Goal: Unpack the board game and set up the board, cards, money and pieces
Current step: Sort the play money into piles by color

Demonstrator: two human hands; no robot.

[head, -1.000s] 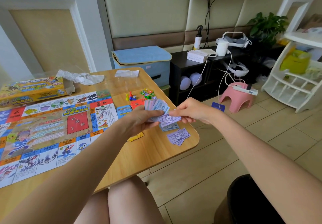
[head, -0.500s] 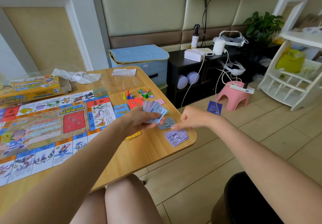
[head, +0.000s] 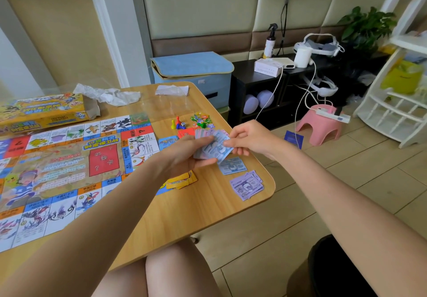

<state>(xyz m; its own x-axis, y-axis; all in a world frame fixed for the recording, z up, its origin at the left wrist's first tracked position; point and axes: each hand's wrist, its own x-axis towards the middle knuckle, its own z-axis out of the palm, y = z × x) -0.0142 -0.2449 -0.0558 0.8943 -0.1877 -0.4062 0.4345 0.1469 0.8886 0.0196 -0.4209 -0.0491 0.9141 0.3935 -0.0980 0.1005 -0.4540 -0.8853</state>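
My left hand point(head: 184, 155) grips a fanned stack of play money point(head: 211, 145) above the right end of the wooden table point(head: 184, 213). My right hand point(head: 250, 138) pinches the top blue note of that stack at its right edge. Below them lie a small blue pile of notes point(head: 232, 166) and a purple pile of notes point(head: 247, 185). The game board point(head: 57, 169) is spread open on the left. Coloured pawns and a die point(head: 178, 123), green tokens point(head: 202, 121), red cards point(head: 186, 132), a blue card point(head: 167, 140) and yellow cards point(head: 181, 181) lie beside the board.
The yellow game box point(head: 41, 109) lies open at the far left, with crumpled plastic wrap point(head: 108, 94) and a flat clear bag point(head: 172, 89) behind the board. A blue storage box point(head: 191, 72), black shelf point(head: 258, 93) and pink stool point(head: 320, 125) stand past the table.
My right hand set a purple note on the purple pile near the table's corner, then came back up to the fanned stack and now pinches a blue note.
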